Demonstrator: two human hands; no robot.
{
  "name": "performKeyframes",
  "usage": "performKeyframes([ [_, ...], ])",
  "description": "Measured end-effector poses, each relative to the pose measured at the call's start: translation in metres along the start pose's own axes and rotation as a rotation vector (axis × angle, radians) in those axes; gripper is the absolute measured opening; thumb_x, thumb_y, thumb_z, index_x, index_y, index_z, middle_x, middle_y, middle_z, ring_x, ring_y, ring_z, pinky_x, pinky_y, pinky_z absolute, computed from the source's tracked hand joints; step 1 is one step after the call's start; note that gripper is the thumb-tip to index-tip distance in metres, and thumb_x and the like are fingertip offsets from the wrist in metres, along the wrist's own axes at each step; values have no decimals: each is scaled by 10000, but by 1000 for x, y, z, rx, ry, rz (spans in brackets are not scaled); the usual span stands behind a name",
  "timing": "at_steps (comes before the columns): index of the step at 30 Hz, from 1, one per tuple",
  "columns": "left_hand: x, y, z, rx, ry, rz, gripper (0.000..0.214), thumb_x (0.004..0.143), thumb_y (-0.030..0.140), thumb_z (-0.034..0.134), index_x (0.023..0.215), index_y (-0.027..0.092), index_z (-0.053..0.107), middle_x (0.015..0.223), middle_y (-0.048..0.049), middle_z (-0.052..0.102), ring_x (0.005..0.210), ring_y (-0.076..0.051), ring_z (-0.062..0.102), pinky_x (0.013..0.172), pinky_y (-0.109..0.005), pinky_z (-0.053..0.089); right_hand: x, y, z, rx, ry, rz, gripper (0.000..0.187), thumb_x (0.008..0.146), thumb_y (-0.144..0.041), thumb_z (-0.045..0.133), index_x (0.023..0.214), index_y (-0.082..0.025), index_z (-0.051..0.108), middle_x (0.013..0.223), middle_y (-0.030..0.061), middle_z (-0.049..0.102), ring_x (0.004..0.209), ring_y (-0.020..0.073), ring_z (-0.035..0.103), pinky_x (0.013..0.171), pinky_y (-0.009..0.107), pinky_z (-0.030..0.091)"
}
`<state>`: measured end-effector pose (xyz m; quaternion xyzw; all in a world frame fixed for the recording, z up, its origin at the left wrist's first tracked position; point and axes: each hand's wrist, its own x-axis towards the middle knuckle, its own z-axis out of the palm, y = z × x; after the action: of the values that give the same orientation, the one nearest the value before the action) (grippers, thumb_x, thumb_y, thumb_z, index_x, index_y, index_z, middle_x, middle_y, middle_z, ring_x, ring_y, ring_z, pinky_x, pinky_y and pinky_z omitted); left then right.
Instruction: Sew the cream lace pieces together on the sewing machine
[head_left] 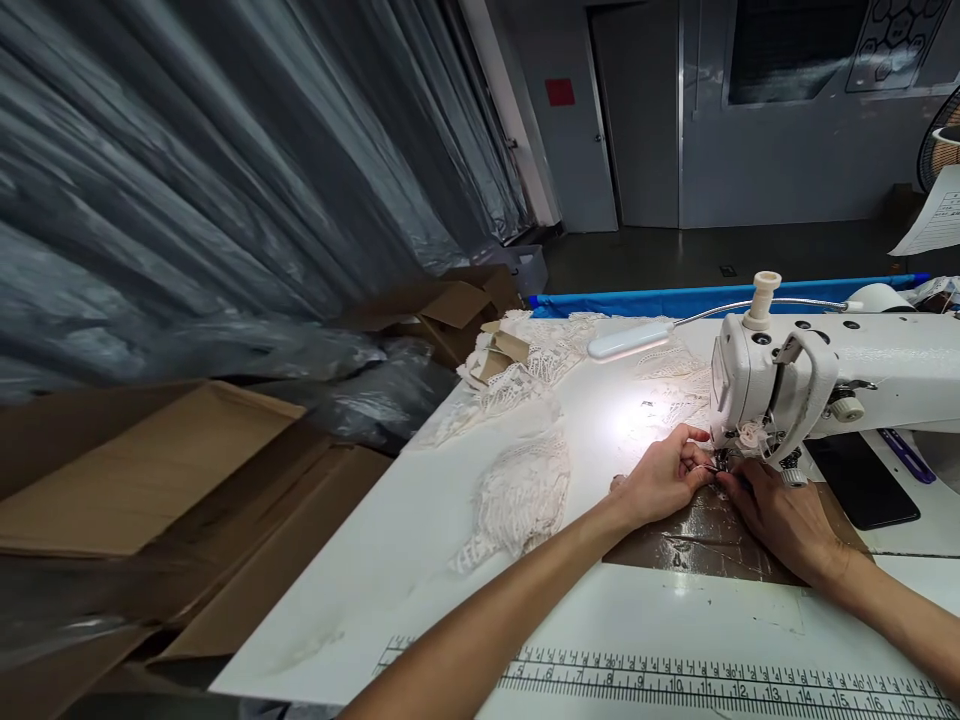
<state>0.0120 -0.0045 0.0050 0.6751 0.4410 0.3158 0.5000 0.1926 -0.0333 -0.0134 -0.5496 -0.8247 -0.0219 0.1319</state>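
My left hand (667, 477) is closed in a pinch just left of the presser foot of a white sewing machine (862, 365). Whatever its fingertips hold is too small to make out. On the other side of the foot, my right hand (784, 515) has its thumb and fingers drawn together close to the needle area; its fingertips are partly hidden by the machine head. Both hands rest over a brown, taped-down sheet (697, 535) on the white table (420, 530). Left of my forearm lies a heap of cream lace (525, 490).
More lace (555, 350) lies at the table's far edge under a lit lamp (630, 340). A black phone (862, 480) and purple snips (906, 455) lie beneath the machine arm. A printed ruler (675, 685) runs along the near edge. Cardboard boxes (150, 470) stand left.
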Motion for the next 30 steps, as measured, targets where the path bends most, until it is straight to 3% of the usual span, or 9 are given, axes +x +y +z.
performKeyframes([
  [5,-2,7,0,39,-25,-34,224,812,123,572,985,184,445,701,47,586,688,-124,581,681,-257,447,-2,-2,0,12,-77,80,490,991,-434,207,886,-147,590,676,84,653,484,202,586,414,270,278],
  [10,-3,9,-2,87,-20,-48,275,783,53,538,1006,183,445,742,32,612,664,-121,555,647,-247,421,-3,-3,-1,-47,36,-4,554,991,-489,153,943,-150,590,661,94,641,508,224,601,405,263,219],
  [16,-3,8,-2,50,-24,-26,245,792,113,566,998,182,454,688,47,584,623,-113,536,612,-235,404,1,-5,1,-79,51,26,396,990,-450,312,903,-166,574,645,74,638,532,205,605,436,244,230],
  [21,-4,6,-1,36,-7,-21,273,778,111,570,1012,183,448,715,40,626,650,-116,569,645,-240,426,-3,-4,1,-10,67,-1,473,1004,-451,225,910,-160,586,589,54,620,468,188,588,424,248,216],
  [26,-4,1,0,83,35,-7,281,768,147,597,1015,188,468,694,53,645,634,-117,581,639,-238,435,-4,-6,0,-16,49,22,435,1002,-446,264,950,-161,590,601,44,628,459,190,584,423,246,211],
  [30,-4,-4,0,79,35,15,268,803,226,596,1037,182,472,702,38,666,648,-126,619,641,-241,459,-5,-7,-4,-6,197,-20,466,1015,-424,226,918,-157,596,570,37,602,407,167,527,407,248,228],
])
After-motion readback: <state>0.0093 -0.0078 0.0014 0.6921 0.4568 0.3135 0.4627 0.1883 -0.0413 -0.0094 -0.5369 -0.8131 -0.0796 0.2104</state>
